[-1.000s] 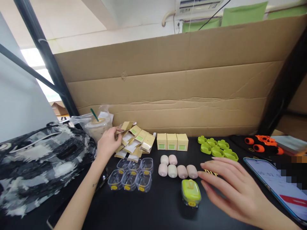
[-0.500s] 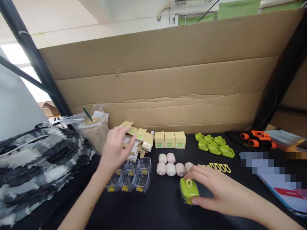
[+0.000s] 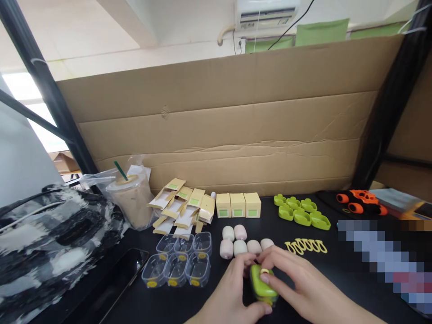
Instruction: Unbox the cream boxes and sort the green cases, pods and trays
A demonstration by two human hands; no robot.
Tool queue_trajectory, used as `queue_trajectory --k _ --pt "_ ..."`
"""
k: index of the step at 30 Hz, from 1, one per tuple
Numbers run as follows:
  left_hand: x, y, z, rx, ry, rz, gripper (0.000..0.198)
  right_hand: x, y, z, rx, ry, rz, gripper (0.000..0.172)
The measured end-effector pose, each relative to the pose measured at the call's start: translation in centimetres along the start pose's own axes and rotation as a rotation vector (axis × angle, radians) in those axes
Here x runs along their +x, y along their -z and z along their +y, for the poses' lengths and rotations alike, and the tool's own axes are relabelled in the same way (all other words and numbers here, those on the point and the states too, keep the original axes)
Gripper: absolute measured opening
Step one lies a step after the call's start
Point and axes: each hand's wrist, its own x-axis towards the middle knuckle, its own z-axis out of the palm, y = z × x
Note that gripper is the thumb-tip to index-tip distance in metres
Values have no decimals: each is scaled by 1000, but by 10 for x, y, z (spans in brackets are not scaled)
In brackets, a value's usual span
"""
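Box [image 3: 262, 288] between both hands, on or just above the bench [image 3: 162, 308] — left hand [image 3: 238, 288] clasps it, thumb in front, fingers behind, likely to steady it. Right thumb sits by the loop [image 3: 264, 271] on top; cannot tell whether the right hand [image 3: 295, 279] pinches it. Cups [image 3: 175, 271] and lids [image 3: 302, 217] lie grouped by kind — probably for easy reach.

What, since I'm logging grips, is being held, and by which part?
The green-lidded box: the left hand holds it around the sides; the right hand has thumb and finger at the loop on top.
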Motion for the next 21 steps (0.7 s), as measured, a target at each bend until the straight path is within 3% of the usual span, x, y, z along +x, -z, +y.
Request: queue_trajectory --k 5,10,16,19,21 --pt "-3 0 11 -37 42 16 58 -3 -1 -3 -95 64 12 14" --pt "-5 -3 9 -76 26 13 57 -4 3 -4 -69 118 93 14" --pt "-8 -2 18 120 -160 25 52 -6 16 -4 52 96 419 7" --pt "-17 12 32 291 -249 -26 54 -6 19 -4 55 102 568 6" --pt "-31 28 36 399 -299 -81 54 -6 20 -4 34 114 588 6"
